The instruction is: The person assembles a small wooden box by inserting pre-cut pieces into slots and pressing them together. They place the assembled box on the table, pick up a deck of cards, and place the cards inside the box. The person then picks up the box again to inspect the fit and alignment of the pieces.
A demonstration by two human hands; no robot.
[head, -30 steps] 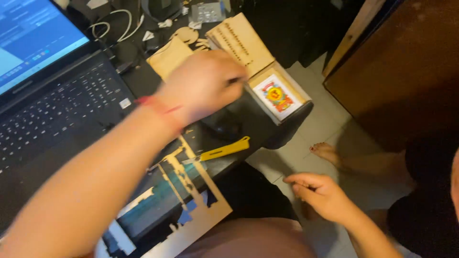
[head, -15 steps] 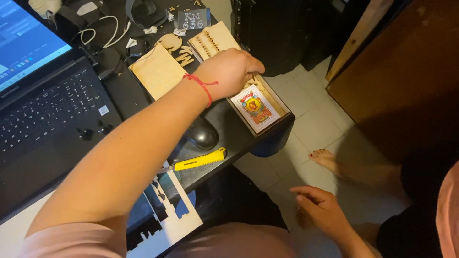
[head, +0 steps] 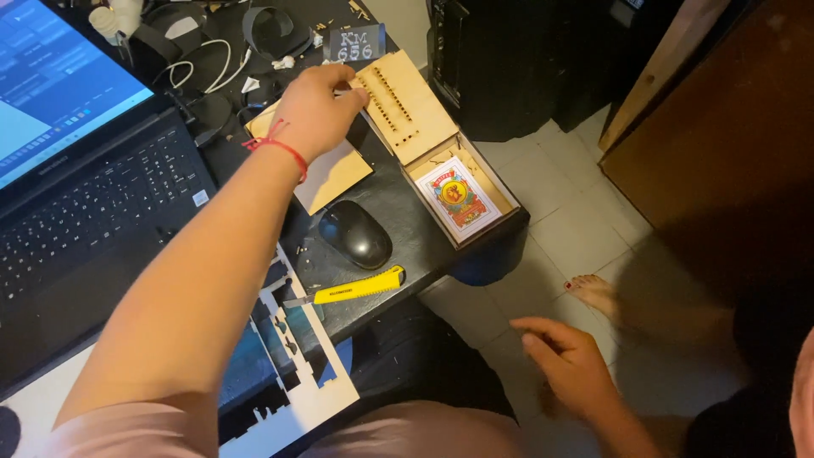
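Head view: The left hand [head: 314, 110] reaches across a dark desk [head: 407, 229] and rests at the near edge of a pale wooden lid [head: 407, 106] pierced with 2 rows of small slots. The fingers curl down over that edge, touching it, though whether they pinch the lid or only press on it cannot be told. The lid lies just behind an open wooden box [head: 462, 191] at the desk's corner, and 1 card pack [head: 458, 195] lies flat inside. The right hand [head: 572, 365] hangs low over the tiled floor, well apart from the desk, fingers loosely spread and holding nothing.

Handling the lid well probably calls for a light hold on its edge with the fingertips, keeping it level, since thin slotted wood looks likely to snap if bent. The box sits right at the desk's corner, so a steadying hand on its wall seems wise.

Near the forearm lie a black mouse [head: 356, 233], a yellow knife [head: 356, 288], a flat wooden sheet [head: 335, 174] and a laptop [head: 85, 170].

Hard to read: the left fingertips are tucked under the palm, the sheet is partly covered by the hand, and whether lid and box are hinged together cannot be told. The laptop is cut off at the frame's edge.
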